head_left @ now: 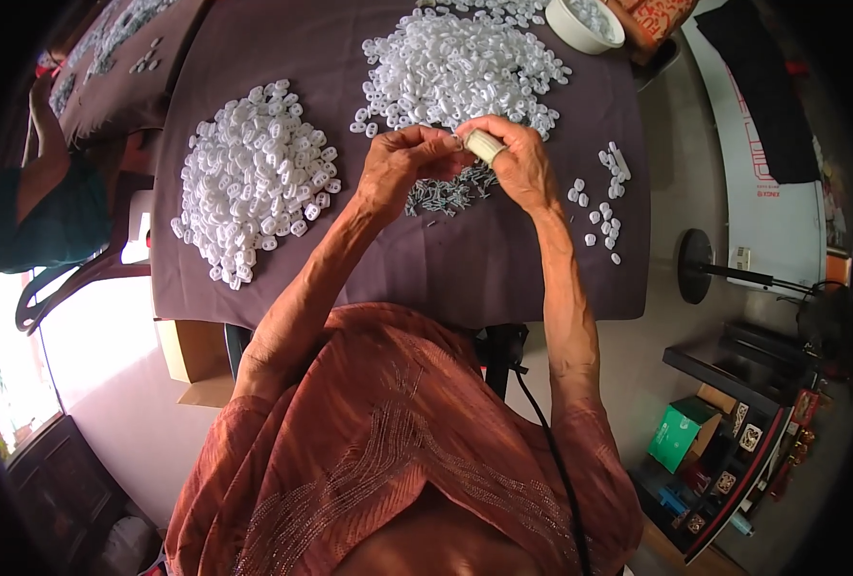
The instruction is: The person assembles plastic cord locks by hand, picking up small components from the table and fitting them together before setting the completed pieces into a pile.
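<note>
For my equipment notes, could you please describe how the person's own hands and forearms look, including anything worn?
The left hand and right hand are gloveless, and the forearms are bare. Above them, loose reddish-brown sleeves show faint lighter streaks.

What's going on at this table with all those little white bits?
A person is working with bare hands at a table under a dark cloth. The right hand holds a cream cylinder, and the left hand's fingertips meet at its end; whatever they pinch is too small to tell. Just below lies a heap of thin grey pieces. One white pile sits to the left, another beyond the hands.
</note>
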`<state>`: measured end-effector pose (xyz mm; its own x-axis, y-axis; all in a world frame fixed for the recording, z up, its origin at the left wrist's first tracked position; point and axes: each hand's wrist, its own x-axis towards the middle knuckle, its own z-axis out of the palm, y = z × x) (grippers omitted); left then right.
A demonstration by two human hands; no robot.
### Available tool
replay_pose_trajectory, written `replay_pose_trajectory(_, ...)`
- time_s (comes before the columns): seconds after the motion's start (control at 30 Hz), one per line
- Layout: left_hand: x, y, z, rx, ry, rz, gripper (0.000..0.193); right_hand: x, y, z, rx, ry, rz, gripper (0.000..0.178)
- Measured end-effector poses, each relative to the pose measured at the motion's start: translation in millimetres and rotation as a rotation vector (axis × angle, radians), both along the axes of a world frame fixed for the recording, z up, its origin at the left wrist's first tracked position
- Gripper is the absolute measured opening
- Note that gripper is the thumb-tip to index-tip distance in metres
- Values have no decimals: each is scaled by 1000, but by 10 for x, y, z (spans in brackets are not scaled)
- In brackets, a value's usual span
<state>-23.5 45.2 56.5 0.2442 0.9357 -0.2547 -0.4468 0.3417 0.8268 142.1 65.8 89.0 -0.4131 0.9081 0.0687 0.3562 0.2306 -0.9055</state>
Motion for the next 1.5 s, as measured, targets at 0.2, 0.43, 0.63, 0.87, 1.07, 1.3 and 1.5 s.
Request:
replay_pose_trajectory(0.2, -59, 62, -136, -12, -129, 70, 13, 432, 32, -467, 145, -249, -156, 17)
replay_pose_trajectory(0.43, -103, 63, -145, -20, -132, 100, 13, 474, -288, -630, 188, -500, -99, 13)
replay_pose_trajectory(0.63, -67, 54, -132, -22, -123, 53, 10, 501, -267, -744, 517, -606, 39, 11)
replay_pose_trajectory(0.87, 6, -50, -119, 11, -46, 6, 13, 450, -225, -303, 258, -375, -26, 11)
replay_pose_trajectory(1.07, 139, -116, 25, 66, -50, -13, 14, 222, -204, 263, 533, -466, 61, 24)
replay_pose_trajectory(1.3, 137, -115, 92, 89, -140, 36, 15, 75, -166, 390, 665, -600, 181, 24)
replay_pose_trajectory(1.5, 101, -108, 147, 102, -91, 21, 8, 18, -139, 416, 639, -587, 197, 23)
